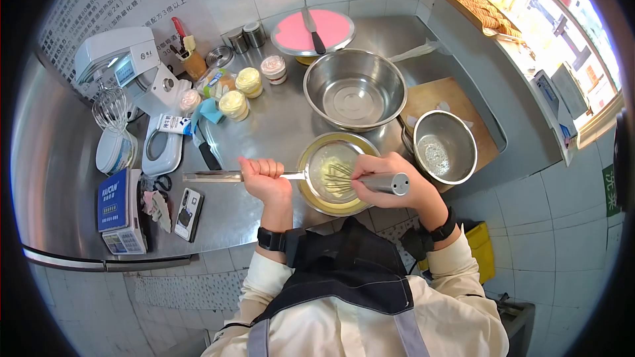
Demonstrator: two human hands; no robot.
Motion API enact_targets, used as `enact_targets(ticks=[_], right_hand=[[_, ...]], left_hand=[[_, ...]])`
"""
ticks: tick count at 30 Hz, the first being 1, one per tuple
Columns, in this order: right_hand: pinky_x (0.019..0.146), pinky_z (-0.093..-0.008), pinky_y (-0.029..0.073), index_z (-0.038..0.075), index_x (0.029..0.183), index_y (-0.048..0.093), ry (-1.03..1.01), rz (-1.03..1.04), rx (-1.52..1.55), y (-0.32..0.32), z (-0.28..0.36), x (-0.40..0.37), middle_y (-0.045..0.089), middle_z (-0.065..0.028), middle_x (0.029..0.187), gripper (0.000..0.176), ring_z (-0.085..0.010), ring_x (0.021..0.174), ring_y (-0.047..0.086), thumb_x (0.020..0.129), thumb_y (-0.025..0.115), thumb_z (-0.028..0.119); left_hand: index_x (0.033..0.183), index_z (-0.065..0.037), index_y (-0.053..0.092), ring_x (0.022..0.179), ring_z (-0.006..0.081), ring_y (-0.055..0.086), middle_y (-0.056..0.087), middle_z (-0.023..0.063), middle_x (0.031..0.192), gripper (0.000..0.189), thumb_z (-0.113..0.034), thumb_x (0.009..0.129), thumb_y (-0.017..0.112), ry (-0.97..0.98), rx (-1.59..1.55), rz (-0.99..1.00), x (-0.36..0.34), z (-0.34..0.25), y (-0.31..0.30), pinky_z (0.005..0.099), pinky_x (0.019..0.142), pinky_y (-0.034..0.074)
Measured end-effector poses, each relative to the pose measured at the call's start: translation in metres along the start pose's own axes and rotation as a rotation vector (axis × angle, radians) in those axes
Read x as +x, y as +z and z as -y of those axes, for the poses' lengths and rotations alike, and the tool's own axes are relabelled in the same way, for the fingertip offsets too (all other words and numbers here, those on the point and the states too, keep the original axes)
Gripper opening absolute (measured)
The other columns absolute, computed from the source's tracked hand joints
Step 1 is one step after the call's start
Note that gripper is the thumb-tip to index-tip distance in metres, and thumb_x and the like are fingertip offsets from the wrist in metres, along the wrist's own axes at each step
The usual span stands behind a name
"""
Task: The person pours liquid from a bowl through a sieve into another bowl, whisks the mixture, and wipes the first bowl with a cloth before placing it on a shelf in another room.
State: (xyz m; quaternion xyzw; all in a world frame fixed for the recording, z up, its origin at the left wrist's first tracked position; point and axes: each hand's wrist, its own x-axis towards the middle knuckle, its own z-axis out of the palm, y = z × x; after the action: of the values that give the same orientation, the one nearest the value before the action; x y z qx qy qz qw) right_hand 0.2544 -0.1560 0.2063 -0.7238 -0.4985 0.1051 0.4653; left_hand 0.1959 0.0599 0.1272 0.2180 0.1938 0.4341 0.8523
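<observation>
My left hand (265, 180) is closed round the long metal handle of a strainer (311, 188), which lies over a yellowish bowl (305, 206) at the counter's front edge. In the strainer is some pale yellow stuff. My right hand (395, 184) grips a whisk (385, 184) by its thick metal handle. The whisk's wires reach down into the strainer and touch the pale stuff. A large steel bowl (357, 115) stands just behind. To the right of my right hand is a steel pot (438, 153) with a little clear, bubbly liquid at its bottom.
At the left stand a stand mixer (142, 59), a kitchen scale (124, 241) and a phone (189, 215). Several cream-topped cups (249, 82) sit behind. A spatula (311, 30) rests on a pink turntable (281, 33). A wooden board (423, 97) lies right; a pastry tray (463, 6) is on the sill.
</observation>
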Motion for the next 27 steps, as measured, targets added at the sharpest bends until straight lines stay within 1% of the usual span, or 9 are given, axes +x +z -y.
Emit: enact_targets(ticks=[3,4,7,11,13,18,20,21,27], right_hand=[[0.049,-0.0289,0.045,0.006,0.075,0.052,-0.048,-0.105,-0.127,0.007,-0.009,0.004,0.056,-0.0061,0.059,0.009,-0.0237,0.052,0.057,0.069,0.059,0.008],[0.048,-0.0302,0.043,0.007,0.073,0.049,-0.033,-0.131,-0.183,0.004,-0.008,0.003,0.054,-0.0081,0.057,0.013,-0.0265,0.051,0.055,0.067,0.061,0.007],[0.047,-0.0318,0.043,0.007,0.074,0.049,-0.034,-0.070,-0.041,-0.003,0.003,0.001,0.054,-0.0083,0.056,0.013,-0.0275,0.050,0.054,0.067,0.061,0.008],[0.047,-0.0319,0.043,0.007,0.073,0.049,-0.092,-0.125,-0.001,0.006,-0.007,0.005,0.056,-0.0078,0.057,0.012,-0.0274,0.051,0.055,0.067,0.060,0.008],[0.048,-0.0279,0.046,0.007,0.075,0.053,-0.059,-0.168,-0.287,-0.001,-0.013,0.004,0.057,-0.0060,0.058,0.009,-0.0240,0.050,0.057,0.069,0.059,0.008],[0.049,-0.0248,0.045,0.004,0.076,0.055,0.002,-0.096,-0.015,-0.003,-0.016,-0.004,0.058,-0.0059,0.060,0.006,-0.0173,0.050,0.058,0.071,0.058,0.007],[0.050,-0.0266,0.046,0.005,0.076,0.054,0.017,-0.120,-0.020,-0.004,-0.014,-0.007,0.058,-0.0068,0.061,0.008,-0.0206,0.052,0.059,0.071,0.059,0.009],[0.051,-0.0285,0.046,0.006,0.077,0.053,0.024,-0.146,-0.029,-0.006,-0.014,-0.008,0.059,-0.0077,0.062,0.010,-0.0240,0.053,0.059,0.071,0.060,0.010],[0.051,-0.0266,0.046,0.006,0.079,0.055,0.049,-0.147,-0.027,-0.010,-0.012,-0.020,0.058,-0.0069,0.061,0.010,-0.0211,0.054,0.059,0.071,0.060,0.010]], left_hand=[[0.052,-0.016,0.015,0.041,0.0087,0.008,0.011,-0.0047,0.045,0.049,-0.035,0.092,0.034,-0.002,0.000,0.008,0.004,0.000,-0.003,0.0252,0.040,0.011],[0.051,-0.016,0.015,0.041,0.0087,0.008,0.011,-0.0047,0.045,0.049,-0.035,0.092,0.034,0.025,-0.001,0.025,0.005,-0.002,-0.002,0.0252,0.040,0.011],[0.051,-0.016,0.015,0.041,0.0090,0.008,0.011,-0.0048,0.045,0.049,-0.034,0.092,0.034,-0.019,-0.020,-0.036,0.002,-0.003,0.003,0.0255,0.040,0.010],[0.051,-0.016,0.015,0.041,0.0092,0.007,0.011,-0.0048,0.044,0.049,-0.034,0.092,0.034,-0.014,-0.012,-0.042,0.002,0.001,0.000,0.0257,0.040,0.010],[0.052,-0.016,0.015,0.041,0.0090,0.007,0.011,-0.0048,0.044,0.048,-0.034,0.092,0.033,0.025,-0.004,-0.046,0.007,-0.001,-0.004,0.0255,0.040,0.010],[0.052,-0.016,0.016,0.041,0.0088,0.009,0.013,-0.0047,0.045,0.047,-0.034,0.092,0.034,-0.042,-0.031,-0.080,0.006,0.002,-0.014,0.0250,0.040,0.012],[0.053,-0.017,0.018,0.041,0.0088,0.010,0.014,-0.0045,0.045,0.046,-0.035,0.091,0.035,-0.082,-0.053,-0.084,0.002,0.002,-0.016,0.0245,0.040,0.013],[0.054,-0.016,0.022,0.041,0.0085,0.013,0.015,-0.0046,0.045,0.045,-0.039,0.091,0.035,-0.118,-0.104,-0.055,0.002,-0.002,-0.017,0.0237,0.040,0.014],[0.062,-0.014,0.035,0.042,0.0080,0.019,0.020,-0.0038,0.047,0.050,-0.059,0.084,0.035,-0.107,-0.145,0.041,-0.008,-0.019,-0.002,0.0224,0.041,0.017]])
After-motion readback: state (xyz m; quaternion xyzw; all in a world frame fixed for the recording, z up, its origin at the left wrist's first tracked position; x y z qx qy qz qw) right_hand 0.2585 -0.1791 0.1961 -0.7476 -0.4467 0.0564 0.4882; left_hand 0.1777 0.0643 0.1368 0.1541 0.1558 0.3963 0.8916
